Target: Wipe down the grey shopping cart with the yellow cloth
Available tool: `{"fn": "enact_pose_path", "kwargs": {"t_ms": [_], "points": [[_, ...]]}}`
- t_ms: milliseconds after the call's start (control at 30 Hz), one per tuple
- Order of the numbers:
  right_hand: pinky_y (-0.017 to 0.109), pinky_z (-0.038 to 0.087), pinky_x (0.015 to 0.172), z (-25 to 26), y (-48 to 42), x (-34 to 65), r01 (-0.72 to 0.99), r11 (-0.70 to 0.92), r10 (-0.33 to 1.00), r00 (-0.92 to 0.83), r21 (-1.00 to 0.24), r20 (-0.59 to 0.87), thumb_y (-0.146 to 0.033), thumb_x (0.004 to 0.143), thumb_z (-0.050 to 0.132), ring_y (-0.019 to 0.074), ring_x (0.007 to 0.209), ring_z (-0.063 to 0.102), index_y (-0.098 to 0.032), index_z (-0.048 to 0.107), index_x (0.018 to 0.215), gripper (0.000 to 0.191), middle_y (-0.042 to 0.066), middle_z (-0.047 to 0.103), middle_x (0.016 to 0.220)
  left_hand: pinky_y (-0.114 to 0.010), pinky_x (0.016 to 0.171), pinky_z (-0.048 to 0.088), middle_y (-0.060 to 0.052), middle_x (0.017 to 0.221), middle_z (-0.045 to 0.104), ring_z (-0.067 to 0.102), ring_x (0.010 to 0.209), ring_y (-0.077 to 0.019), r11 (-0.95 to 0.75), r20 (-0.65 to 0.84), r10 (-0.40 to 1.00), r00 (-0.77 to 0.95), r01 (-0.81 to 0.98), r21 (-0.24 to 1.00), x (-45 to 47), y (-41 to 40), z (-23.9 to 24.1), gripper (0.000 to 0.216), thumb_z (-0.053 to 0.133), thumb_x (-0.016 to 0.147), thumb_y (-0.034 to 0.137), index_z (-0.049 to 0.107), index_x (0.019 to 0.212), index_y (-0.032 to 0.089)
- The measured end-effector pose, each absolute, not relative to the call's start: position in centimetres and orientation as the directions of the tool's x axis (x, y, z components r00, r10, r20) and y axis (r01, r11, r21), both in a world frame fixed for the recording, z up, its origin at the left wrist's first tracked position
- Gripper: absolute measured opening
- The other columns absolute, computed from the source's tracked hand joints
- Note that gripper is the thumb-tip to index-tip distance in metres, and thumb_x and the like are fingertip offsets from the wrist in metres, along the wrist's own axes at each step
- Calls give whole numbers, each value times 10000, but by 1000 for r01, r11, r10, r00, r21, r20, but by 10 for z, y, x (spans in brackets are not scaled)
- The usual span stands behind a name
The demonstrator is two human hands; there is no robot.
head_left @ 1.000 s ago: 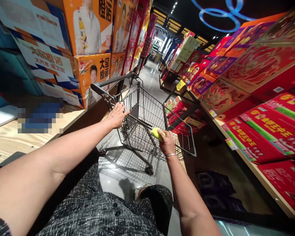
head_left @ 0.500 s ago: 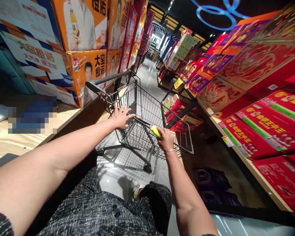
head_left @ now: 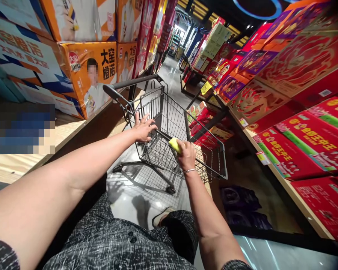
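Note:
A black wire shopping cart [head_left: 157,149] stands sideways in front of me, its handle [head_left: 132,83] toward the upper left. My left hand [head_left: 143,129] lies with spread fingers on the near top rail [head_left: 163,134] close to the handle end; nothing shows in its grasp. Farther right along the same rail, my right hand [head_left: 187,154] grips a bright yellow cloth [head_left: 175,145] pressed against the bar. The fingertips of that hand are partly hidden behind the cloth. I see only wire mesh and the floor through the basket.
Stacked orange drink cartons [head_left: 87,80] rise on a wooden display at left. Red gift boxes [head_left: 307,138] fill a slanting shelf [head_left: 298,198] at right. Purple packages [head_left: 242,206] lie low beneath it. The aisle floor [head_left: 170,71] runs on beyond the cart.
My right hand and the yellow cloth have shifted slightly left along the rail. My left hand stays spread near the handle end. The whole view has moved a little.

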State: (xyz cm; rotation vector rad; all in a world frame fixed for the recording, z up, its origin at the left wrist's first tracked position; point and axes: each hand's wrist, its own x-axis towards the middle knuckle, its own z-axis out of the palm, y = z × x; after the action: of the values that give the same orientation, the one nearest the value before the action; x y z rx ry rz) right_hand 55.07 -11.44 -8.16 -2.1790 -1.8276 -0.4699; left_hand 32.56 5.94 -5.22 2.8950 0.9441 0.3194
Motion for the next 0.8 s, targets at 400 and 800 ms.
{"fn": "enact_pose_path", "kwargs": {"t_ms": [400,800], "points": [[446,326,808,-250,-181,580,990,92,984,-107,110,145,-85,841,463,252,975,526,-337,700,841,346,50,649,980,-678,1058,-238,-41,1385,508,74,1482,-377,-824,171,552,816,503,259,353,78,-51,380,618,862,443,609,1214,301],[560,296,969,-125,-179,639,948,-307,748,187,83,636,-195,928,472,304,1180,432,-443,639,1249,439,67,586,1277,-702,1063,-194,-61,1364,514,67,1479,-383,-810,105,557,824,511,288,371,88,-45,403,518,915,556,616,1192,280]]}}
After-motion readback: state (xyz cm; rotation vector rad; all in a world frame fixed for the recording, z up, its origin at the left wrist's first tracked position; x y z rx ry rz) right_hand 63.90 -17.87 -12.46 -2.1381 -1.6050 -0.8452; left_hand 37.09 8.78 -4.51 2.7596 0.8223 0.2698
